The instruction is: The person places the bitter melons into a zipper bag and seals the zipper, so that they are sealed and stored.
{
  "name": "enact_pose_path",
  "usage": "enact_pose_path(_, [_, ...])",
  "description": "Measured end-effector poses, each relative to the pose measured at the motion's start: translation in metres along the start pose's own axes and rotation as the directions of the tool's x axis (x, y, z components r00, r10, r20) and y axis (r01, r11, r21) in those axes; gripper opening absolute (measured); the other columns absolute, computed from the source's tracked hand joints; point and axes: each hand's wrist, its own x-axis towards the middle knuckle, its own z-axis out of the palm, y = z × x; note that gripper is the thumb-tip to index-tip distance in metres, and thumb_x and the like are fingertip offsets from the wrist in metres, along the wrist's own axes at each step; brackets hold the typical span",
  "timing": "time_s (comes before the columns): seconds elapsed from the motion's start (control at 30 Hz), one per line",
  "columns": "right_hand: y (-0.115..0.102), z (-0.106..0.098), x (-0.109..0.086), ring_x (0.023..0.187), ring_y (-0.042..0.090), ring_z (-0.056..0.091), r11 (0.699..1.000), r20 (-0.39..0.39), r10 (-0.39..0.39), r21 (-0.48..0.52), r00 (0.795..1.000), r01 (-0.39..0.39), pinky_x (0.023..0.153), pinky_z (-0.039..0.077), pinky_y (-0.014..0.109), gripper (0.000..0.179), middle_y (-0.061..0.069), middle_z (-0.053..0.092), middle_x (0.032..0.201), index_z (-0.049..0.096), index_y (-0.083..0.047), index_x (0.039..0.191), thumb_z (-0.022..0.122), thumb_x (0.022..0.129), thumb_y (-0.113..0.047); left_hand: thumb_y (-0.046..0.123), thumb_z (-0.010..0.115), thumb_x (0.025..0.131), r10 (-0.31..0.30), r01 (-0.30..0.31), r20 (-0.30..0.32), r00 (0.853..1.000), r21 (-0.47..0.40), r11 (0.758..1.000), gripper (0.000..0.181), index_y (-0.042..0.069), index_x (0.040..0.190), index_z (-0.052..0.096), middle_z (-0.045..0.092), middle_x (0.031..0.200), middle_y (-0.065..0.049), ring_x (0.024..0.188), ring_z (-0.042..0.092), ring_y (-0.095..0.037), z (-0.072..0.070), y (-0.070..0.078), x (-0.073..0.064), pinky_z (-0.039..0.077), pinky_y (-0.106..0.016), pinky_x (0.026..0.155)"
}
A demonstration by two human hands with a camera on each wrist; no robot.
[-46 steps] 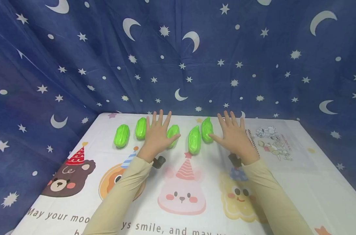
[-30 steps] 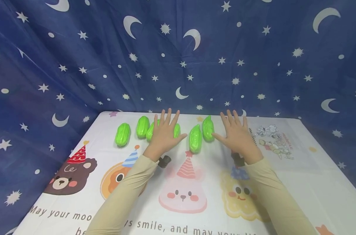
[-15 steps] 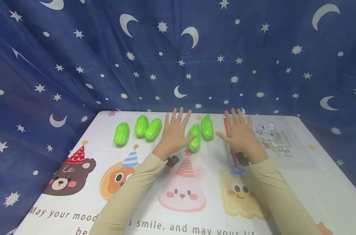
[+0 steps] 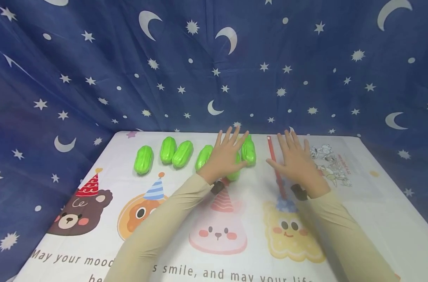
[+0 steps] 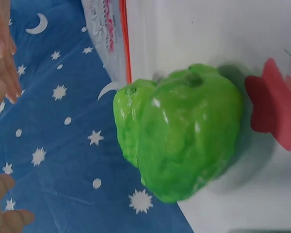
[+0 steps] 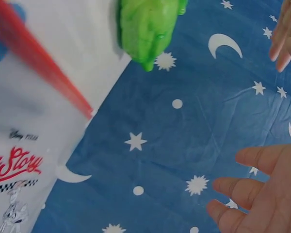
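Green, glossy and ridged, six vegetable shapes (image 4: 182,154) lie in a loose row near the far edge of the desk (image 4: 394,231), which is covered with a white printed cloth. Three sit to the left, the second and third close together; the other three are grouped around the left hand (image 4: 223,158). That hand is spread flat, palm down, its fingers straight and gripping nothing; from the head view it hides parts of these three, but whether it touches any is hard to tell. The right hand (image 4: 298,164) is spread too, fingers extended and holding nothing, beside a clear pouch (image 4: 341,172) printed with cartoon figures. Its thumb passes over the red strip (image 4: 271,149) along the pouch's left side. "Toy Story" lettering shows on the pouch in the right wrist view. Behind the desk hangs a navy cloth (image 4: 245,51) with pale moons and stars.
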Motion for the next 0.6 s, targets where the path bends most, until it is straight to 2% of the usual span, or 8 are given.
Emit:
enact_pose_path(0.27, [0.016,0.003,-0.009,0.143,0.045,0.004,0.999,0.017,0.009,-0.034,1.0,-0.009,0.109,0.0,0.07,0.089,0.027,0.004,0.155,0.012,0.001,0.149,0.047,0.089,-0.055,0.059,0.048,0.088,0.076,-0.079,0.047,0.996,0.061,0.995,0.086,0.024,0.152,0.005,0.005,0.16,-0.008,0.148,0.0,-0.028,0.005,0.015,0.027,-0.004,-0.048,0.119])
enact_pose_path(0.43, [0.025,0.007,-0.015,0.143,0.046,0.005,0.999,0.048,0.011,-0.053,0.999,-0.009,0.109,0.002,0.07,0.089,0.029,0.006,0.154,0.011,0.002,0.149,0.042,0.091,-0.058,0.059,0.047,0.089,0.147,-0.154,0.078,0.986,0.093,0.984,0.084,0.022,0.152,0.006,0.006,0.159,-0.01,0.147,0.005,-0.03,0.01,0.026,0.044,0.003,-0.049,0.12])
enact_pose_path(0.6, [0.033,0.012,-0.019,0.142,0.047,0.007,0.998,0.063,0.005,-0.063,0.998,-0.002,0.109,0.003,0.07,0.087,0.029,0.007,0.153,0.012,0.004,0.148,0.048,0.09,-0.051,0.06,0.046,0.089,0.177,-0.189,0.113,0.978,0.107,0.976,0.085,0.022,0.152,0.005,0.006,0.159,-0.01,0.147,0.009,-0.03,0.021,0.037,0.059,0.007,-0.048,0.12])
